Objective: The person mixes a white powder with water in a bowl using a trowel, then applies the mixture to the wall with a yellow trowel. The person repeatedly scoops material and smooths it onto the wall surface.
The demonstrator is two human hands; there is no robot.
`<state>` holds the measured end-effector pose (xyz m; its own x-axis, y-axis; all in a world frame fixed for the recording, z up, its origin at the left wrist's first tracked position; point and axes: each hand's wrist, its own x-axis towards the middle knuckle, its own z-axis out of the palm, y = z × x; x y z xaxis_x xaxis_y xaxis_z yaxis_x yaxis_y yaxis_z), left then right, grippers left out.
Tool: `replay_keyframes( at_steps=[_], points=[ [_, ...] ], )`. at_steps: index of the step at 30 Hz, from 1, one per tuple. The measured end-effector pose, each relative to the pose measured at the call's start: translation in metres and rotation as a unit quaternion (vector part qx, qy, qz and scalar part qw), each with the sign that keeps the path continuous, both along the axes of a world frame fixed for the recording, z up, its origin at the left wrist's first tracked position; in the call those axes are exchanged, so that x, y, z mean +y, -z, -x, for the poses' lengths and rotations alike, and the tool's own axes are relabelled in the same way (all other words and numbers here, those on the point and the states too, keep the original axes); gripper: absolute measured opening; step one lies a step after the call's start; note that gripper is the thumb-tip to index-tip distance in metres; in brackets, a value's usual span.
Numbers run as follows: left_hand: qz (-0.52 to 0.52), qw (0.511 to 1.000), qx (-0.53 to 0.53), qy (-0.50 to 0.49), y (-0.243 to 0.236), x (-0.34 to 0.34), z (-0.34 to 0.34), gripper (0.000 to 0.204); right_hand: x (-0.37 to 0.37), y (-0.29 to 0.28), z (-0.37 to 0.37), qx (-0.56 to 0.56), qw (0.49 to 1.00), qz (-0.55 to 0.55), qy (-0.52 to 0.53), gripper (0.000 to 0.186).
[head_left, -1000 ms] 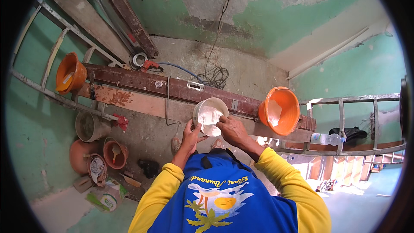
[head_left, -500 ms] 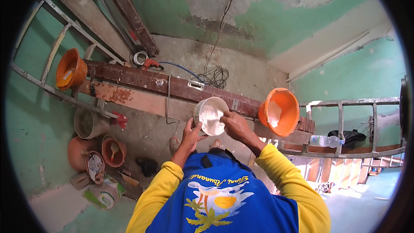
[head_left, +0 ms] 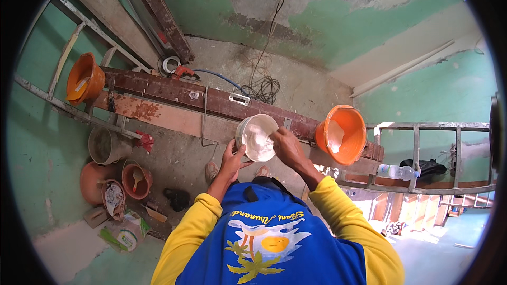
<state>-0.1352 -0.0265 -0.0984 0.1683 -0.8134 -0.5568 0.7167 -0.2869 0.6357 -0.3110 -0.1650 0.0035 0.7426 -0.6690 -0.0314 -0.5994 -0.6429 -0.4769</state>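
A round white tub [head_left: 241, 133] holds a thick white paste [head_left: 259, 140] heaped unevenly inside. My left hand [head_left: 231, 159] grips the tub's near left side, thumb up by the rim and fingers under it. At the opposite rim is my right hand [head_left: 288, 149], its fingers curled closed over the paste. Whatever it holds, if anything, is hidden by the hand and the paste. Beyond the tub runs a dark red plank [head_left: 174, 93]. On the plank's right end sits an orange bucket [head_left: 355, 132] with pale residue inside.
Another orange bucket [head_left: 87, 80] stands on the plank's left end. Ladder-like metal frames [head_left: 68, 63] rise at both sides. A red power tool [head_left: 185, 72] and coiled cable [head_left: 264, 91] lie beyond. A plastic bottle [head_left: 397, 172] rests at right; several containers [head_left: 138, 180] stand on the left floor.
The tub and both hands have shifted slightly up in the view. My right hand has moved a little along the rim, and the paste's surface has changed shape.
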Motion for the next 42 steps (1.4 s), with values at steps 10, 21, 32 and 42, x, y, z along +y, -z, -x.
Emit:
replay_keyframes(
  at_steps=[10,21,32,42],
  points=[
    [-0.005,1.000,-0.012,0.017,-0.007,-0.004,-0.004,0.055,-0.077,-0.019,-0.017,0.002,0.975,0.142,-0.171,0.021],
    [-0.002,1.000,0.003,0.017,-0.003,-0.003,-0.002,0.054,-0.033,0.008,-0.006,-0.017,0.999,0.027,0.015,0.016],
    [-0.004,1.000,-0.010,0.019,0.001,-0.004,-0.003,0.058,0.004,0.004,-0.015,0.066,0.989,0.114,-0.072,0.013],
    [0.007,1.000,-0.001,0.020,-0.002,-0.005,-0.007,0.063,-0.062,-0.006,0.005,0.089,0.967,0.189,-0.149,0.022]
  ],
)
